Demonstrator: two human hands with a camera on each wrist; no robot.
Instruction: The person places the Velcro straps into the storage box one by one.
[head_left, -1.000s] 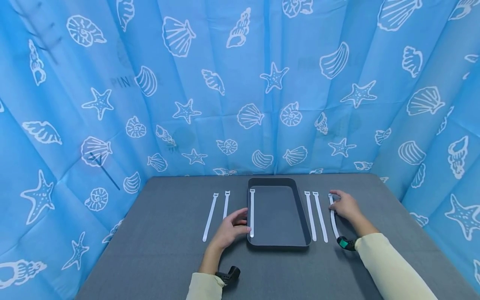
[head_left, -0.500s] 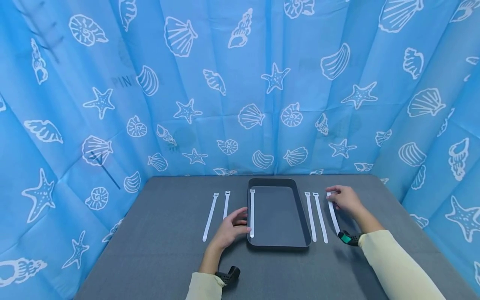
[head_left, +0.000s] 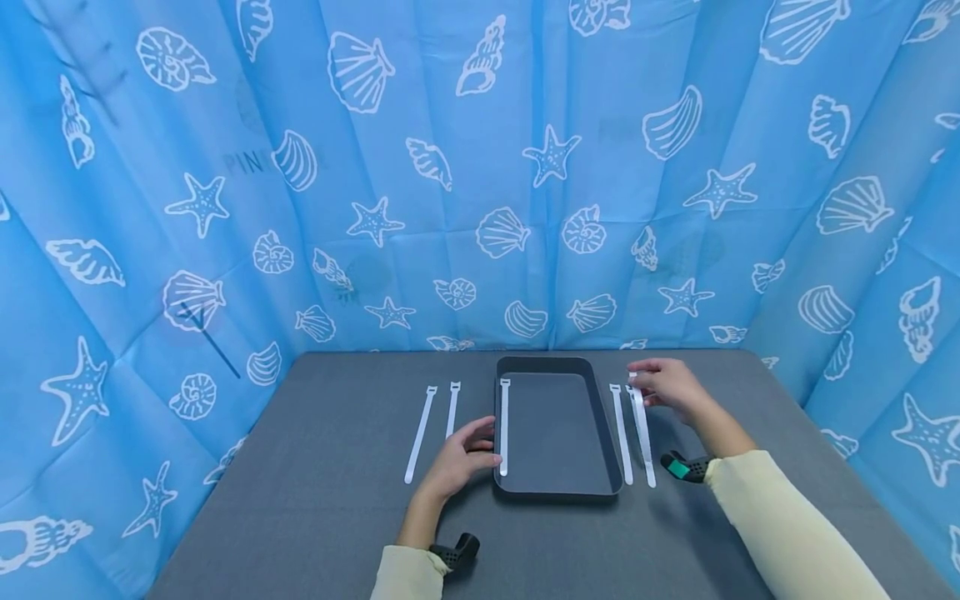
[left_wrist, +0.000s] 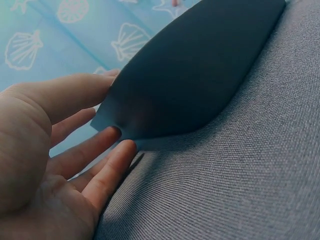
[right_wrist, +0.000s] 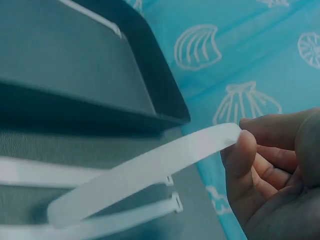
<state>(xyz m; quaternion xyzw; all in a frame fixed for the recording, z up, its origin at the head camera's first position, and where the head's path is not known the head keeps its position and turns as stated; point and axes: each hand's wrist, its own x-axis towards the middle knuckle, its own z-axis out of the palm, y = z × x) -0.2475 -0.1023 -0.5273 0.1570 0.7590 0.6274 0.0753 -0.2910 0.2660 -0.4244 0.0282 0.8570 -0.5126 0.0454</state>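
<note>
Hands: right hand [head_left: 663, 385] pinches a white strap [right_wrist: 145, 171], lifted just right of the dark tray [head_left: 558, 490]; left hand [head_left: 459, 460], fingers relaxed, touches the tray's near left corner on the grey tabletop [head_left: 315, 500]

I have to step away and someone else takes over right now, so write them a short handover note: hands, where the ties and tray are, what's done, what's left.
Right hand: pinches one end of a white tie, lifted off the table, just right of the tray.
Left hand: fingers rest against the tray's near left corner, holding nothing.
Done: one tie in the tray, along its left wall.
Left: the lifted tie, two ties right of the tray, and two ties left of the tray, all flat on the table.
</note>
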